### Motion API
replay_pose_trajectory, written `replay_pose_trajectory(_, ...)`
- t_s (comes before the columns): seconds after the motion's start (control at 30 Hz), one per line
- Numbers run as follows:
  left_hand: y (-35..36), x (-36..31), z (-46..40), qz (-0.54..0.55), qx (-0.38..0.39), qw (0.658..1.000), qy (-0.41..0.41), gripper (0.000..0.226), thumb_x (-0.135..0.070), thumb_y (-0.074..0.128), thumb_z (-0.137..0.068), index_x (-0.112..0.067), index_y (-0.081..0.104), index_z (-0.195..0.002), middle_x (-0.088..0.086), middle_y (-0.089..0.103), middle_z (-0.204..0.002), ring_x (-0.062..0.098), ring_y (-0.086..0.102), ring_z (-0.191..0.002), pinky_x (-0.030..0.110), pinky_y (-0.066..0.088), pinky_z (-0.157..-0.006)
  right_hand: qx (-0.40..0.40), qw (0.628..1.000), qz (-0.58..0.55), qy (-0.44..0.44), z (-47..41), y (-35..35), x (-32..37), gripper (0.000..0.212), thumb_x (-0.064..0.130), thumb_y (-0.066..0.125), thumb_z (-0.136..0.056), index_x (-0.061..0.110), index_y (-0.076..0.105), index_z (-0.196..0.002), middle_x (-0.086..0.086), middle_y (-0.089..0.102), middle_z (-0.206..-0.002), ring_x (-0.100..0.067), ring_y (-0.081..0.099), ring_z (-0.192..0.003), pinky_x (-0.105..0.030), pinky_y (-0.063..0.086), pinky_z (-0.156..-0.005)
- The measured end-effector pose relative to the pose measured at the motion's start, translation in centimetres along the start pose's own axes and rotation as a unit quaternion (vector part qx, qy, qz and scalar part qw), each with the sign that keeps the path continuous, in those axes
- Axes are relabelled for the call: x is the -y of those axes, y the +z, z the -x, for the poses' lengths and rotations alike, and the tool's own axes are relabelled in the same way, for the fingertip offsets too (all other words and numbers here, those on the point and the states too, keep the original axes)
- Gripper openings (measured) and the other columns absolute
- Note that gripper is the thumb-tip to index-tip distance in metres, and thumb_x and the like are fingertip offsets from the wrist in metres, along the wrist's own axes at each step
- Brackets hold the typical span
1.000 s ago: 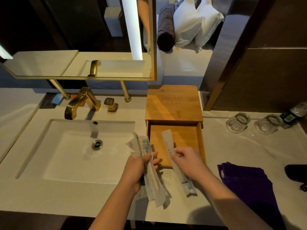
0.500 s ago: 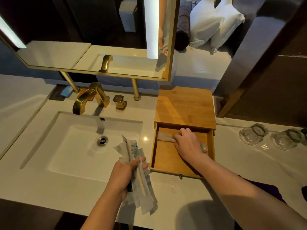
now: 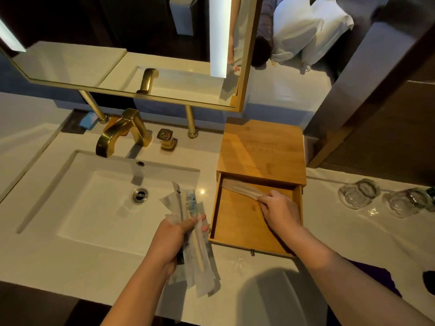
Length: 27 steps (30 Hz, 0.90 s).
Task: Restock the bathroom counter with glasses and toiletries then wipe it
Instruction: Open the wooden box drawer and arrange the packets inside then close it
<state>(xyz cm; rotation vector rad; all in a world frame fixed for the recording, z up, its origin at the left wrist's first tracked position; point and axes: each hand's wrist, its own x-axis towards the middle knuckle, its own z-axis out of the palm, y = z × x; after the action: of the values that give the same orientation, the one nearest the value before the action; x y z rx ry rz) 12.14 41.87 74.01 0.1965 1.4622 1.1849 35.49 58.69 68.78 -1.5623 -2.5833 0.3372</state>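
A bamboo box (image 3: 262, 151) stands on the white counter (image 3: 70, 262) right of the sink, its drawer (image 3: 237, 229) pulled out toward me. My right hand (image 3: 281, 211) is inside the drawer, fingers pinched on one wrapped toiletry packet (image 3: 237, 189) that lies along the drawer's back. My left hand (image 3: 175, 241) hovers over the counter left of the drawer, gripping a bundle of several wrapped toiletry packets (image 3: 193, 231). Two clear glasses (image 3: 359, 194) (image 3: 403, 204) sit upside down on the counter to the right.
A white sink basin (image 3: 98, 196) with a gold faucet (image 3: 122, 135) and gold handle (image 3: 167, 140) lies to the left. A gold-framed mirror (image 3: 141, 43) hangs above. A purple cloth (image 3: 376, 276) and a dark object (image 3: 428, 280) lie at the counter's right edge.
My right hand carried a single packet from above the counter into the drawer and laid it toward the back. My left hand keeps the bundle. The view shifted left.
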Motion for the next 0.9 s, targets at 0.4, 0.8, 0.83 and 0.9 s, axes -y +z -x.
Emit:
replay_pose_trajectory(0.4, 0.1, -0.1, 0.1, 0.0, -0.018, 1.0, -0.012, 0.018, -0.023, 0.073, -0.091, -0.018, 0.08, -0.106, 0.011, 0.082, -0.1, 0.025, 0.079, -0.096, 0.036, 0.064, -0.066, 0.009, 0.999, 0.032, 0.009, -1.8, 0.7, -0.3, 0.03, 0.031, 0.053, -0.101, 0.032, 0.065, -0.129, -0.002, 0.057, -0.117, -0.023, 0.052, -0.107, -0.036, 0.044, -0.091)
replay_pose_trajectory(0.8, 1.6, 1.0, 0.6, -0.013, -0.002, 1.0, -0.02, 0.025, -0.024, 0.072, -0.091, -0.014, 0.075, -0.114, 0.01, 0.082, -0.1, 0.02, 0.079, -0.093, 0.035, 0.061, -0.071, 0.036, 0.994, 0.058, 0.085, 1.7, 2.8, 2.7, 0.072, 0.029, 0.057, -0.091, 0.027, 0.025, -0.156, -0.004, 0.032, -0.161, -0.025, 0.025, -0.149, -0.05, 0.028, -0.117)
replay_pose_trajectory(0.83, 1.8, 0.9, 0.6, -0.015, -0.001, 1.0, -0.021, 0.024, -0.023, 0.072, -0.091, -0.013, 0.076, -0.112, 0.01, 0.082, -0.1, 0.021, 0.079, -0.094, 0.037, 0.06, -0.075, 0.044, 0.994, 0.051, 0.085, 1.5, 3.0, 2.5, 0.071, 0.031, 0.052, -0.094, 0.026, 0.021, -0.157, -0.004, 0.027, -0.164, -0.024, 0.02, -0.152, -0.051, 0.023, -0.119)
replay_pose_trajectory(0.9, 2.4, 0.5, 0.5, -0.026, 0.005, 0.999, -0.017, 0.023, -0.024, 0.072, -0.09, -0.014, 0.077, -0.111, 0.011, 0.082, -0.099, 0.024, 0.078, -0.096, 0.039, 0.059, -0.078, 0.071, 0.993, 0.047, 0.085, 1.2, 3.3, 2.0, 0.066, 0.036, 0.039, -0.1, 0.025, 0.012, -0.159, -0.004, 0.015, -0.167, -0.023, 0.008, -0.155, -0.053, 0.012, -0.122)
